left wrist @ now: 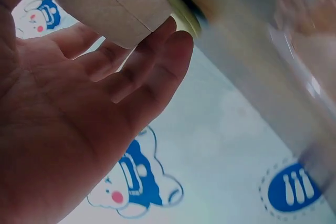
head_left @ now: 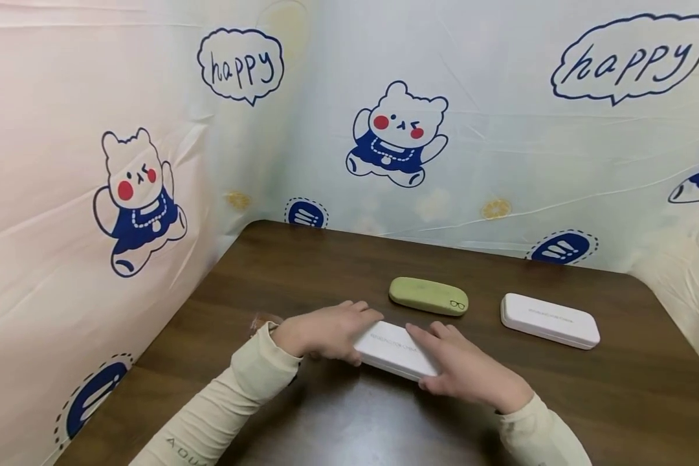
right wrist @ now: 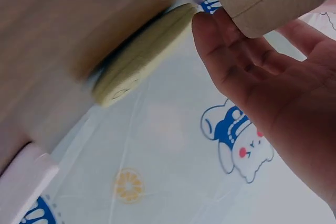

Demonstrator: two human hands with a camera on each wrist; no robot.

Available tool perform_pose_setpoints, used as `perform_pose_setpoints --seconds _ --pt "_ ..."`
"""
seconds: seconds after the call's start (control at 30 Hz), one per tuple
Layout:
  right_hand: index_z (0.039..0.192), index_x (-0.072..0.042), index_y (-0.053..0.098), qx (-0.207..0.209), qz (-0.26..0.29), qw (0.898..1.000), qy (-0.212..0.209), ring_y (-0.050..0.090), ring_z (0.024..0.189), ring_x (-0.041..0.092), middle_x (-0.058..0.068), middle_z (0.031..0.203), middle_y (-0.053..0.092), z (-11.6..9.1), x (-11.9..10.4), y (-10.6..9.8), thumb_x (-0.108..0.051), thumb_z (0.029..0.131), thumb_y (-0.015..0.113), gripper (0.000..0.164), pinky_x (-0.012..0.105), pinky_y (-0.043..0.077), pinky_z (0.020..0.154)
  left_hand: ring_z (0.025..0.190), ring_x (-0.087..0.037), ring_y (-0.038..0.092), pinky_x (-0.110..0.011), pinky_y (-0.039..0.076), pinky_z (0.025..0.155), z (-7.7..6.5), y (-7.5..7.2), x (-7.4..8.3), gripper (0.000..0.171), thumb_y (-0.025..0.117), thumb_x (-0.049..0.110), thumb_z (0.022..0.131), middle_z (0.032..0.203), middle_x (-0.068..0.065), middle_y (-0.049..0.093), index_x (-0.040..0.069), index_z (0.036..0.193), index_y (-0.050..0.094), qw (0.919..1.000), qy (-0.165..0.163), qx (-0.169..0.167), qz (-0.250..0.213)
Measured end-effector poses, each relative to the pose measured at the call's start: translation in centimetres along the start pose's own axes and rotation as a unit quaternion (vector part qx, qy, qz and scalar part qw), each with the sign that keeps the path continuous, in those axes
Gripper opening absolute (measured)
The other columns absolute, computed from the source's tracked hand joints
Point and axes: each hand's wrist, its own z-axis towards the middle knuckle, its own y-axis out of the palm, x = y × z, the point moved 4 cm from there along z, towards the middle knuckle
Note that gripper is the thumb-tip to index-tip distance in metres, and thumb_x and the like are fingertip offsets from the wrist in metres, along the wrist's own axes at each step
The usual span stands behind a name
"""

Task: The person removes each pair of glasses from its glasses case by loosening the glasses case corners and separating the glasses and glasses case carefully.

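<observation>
A white glasses case (head_left: 396, 348) with faint lettering on its lid is held between both hands, its long side running left to right. My left hand (head_left: 334, 329) grips its left end, fingers on the far side and thumb on the near side. At the right end, my right hand (head_left: 463, 362) holds it the same way. Both wrist views show a closed end of the case (left wrist: 113, 3) between thumb and fingers, the seam line visible. A green glasses case (head_left: 428, 296) with a small spectacles print lies just beyond the hands.
A second white glasses case (head_left: 550, 320) lies to the right on the brown wooden table (head_left: 326, 259). A clear plastic object (left wrist: 310, 72) stands beside the left wrist, mostly hidden by it in the head view. Printed cloth (head_left: 477, 149) hangs around the table's back and sides.
</observation>
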Motion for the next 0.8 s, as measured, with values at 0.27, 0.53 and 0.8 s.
perform_pose_setpoints --seconds 0.27,0.53,0.8 --pt "0.149 -0.003 0.047 0.018 -0.014 1.0 -0.014 0.047 0.093 0.02 0.007 0.109 0.054 4.6 -1.2 -0.1 -0.022 0.079 0.084 0.081 0.034 0.045 0.077 0.112 -0.021 0.051 -0.037 0.044 0.095 -1.0 -2.1 -3.6 0.081 0.084 0.015 0.078 0.13 -0.004 0.052 0.013 0.149 0.046 0.9994 -0.031 0.014 -0.006" --pt "0.151 -0.007 0.045 0.005 -0.041 0.999 0.003 0.047 0.091 0.024 0.011 0.108 0.053 9.6 -1.3 1.1 -0.028 0.081 0.084 0.083 0.037 0.044 0.08 0.115 -0.025 0.053 -0.044 0.044 0.097 -1.2 -2.5 -7.9 0.084 0.086 0.009 0.076 0.132 -0.007 0.054 0.015 0.15 0.046 0.998 -0.059 0.021 -0.009" --pt "0.155 -0.01 0.04 -0.021 -0.06 0.998 0.015 0.05 0.106 0.031 0.018 0.127 0.053 14.5 -1.5 2.6 -0.033 0.086 0.08 0.083 0.043 0.045 0.09 0.115 -0.029 0.054 -0.048 0.044 0.098 -1.3 -2.7 -12.6 0.083 0.085 0.006 0.075 0.131 -0.009 0.056 0.013 0.148 0.047 0.9943 -0.105 0.019 0.0"
